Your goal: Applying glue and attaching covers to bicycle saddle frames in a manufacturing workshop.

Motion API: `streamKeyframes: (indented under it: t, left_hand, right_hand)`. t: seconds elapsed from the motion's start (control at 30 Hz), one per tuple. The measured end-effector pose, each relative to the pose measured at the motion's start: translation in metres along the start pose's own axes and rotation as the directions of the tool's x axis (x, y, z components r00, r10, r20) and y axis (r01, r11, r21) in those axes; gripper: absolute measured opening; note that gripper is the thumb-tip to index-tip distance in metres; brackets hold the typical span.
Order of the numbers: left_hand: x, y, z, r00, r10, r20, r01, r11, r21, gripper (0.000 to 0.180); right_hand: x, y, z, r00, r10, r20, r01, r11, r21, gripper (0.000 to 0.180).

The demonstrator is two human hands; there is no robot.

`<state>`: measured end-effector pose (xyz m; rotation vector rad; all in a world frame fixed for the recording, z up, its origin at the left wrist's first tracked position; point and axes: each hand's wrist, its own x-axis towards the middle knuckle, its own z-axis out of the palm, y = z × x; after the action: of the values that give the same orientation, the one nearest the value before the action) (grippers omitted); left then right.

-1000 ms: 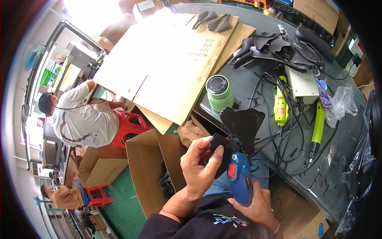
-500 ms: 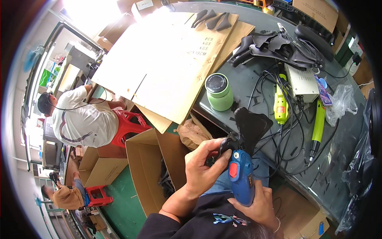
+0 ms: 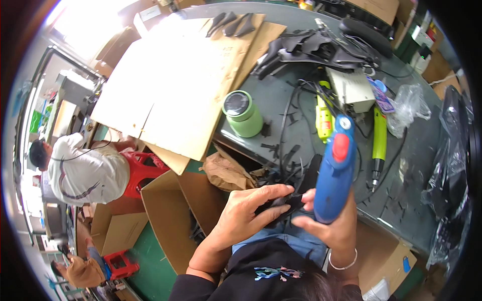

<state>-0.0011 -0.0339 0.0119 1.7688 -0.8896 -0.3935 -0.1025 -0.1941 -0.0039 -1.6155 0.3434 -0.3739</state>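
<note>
A grey-green bench [image 3: 401, 165] is seen across the upper right, its surface strewn with cables and small black offcuts. Its left part is covered by large flat sheets of cardboard [image 3: 170, 95], which overhang the edge. Below the bench edge an open cardboard box [image 3: 173, 220] is set on the green floor, and a crumpled brown paper bag [image 3: 226, 173] lies just beside it. At the far left a seated person in a white shirt [image 3: 83, 173] is seen beside a red stool [image 3: 143, 170].

At the far side of the bench a heap of black moulded parts [image 3: 321, 47] is piled. A white box-shaped unit [image 3: 356, 90] stands near it, with a clear plastic bag [image 3: 411, 103] to its right. A green lidded jar [image 3: 243, 114] stands upright near the cardboard's edge. Two slim yellow-green hand tools [image 3: 379, 138] lie alongside the cables.

A blue power tool with a red button [image 3: 334, 173] is gripped in the right hand [image 3: 334, 228], the fingers being clamped around its lower body, with the tool pointed up and away. A black flat piece [image 3: 286, 198] is held at the bench's near edge by the left hand [image 3: 246, 215], whose fingers are closed over it; it is touched by the tool hand on its right side. A thin bracelet [image 3: 343, 264] is worn on the right wrist.
</note>
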Motion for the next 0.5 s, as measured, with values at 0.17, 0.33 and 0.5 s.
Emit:
streamKeyframes:
  t: [0.17, 0.33, 0.5]
  left_hand:
    - [0.005, 0.001, 0.009, 0.994, 0.071, -0.087, -0.072, 0.997, -0.011, 0.014]
    - [-0.026, -0.014, 0.042, 0.857, 0.486, -0.173, -0.511, 0.753, -0.416, 0.007]
    - [-0.038, -0.037, 0.105, 0.96, -0.131, 0.249, 0.275, 0.24, -0.931, 0.012]
  right_hand:
    - [0.007, 0.001, -0.008, 0.999, 0.032, -0.023, -0.032, 0.999, -0.011, 0.045]
    - [0.009, -0.002, -0.007, 0.992, 0.047, -0.121, -0.025, 0.984, 0.176, 0.039]
    - [0.009, -0.002, -0.01, 0.992, -0.011, -0.127, 0.037, 0.978, 0.204, 0.04]
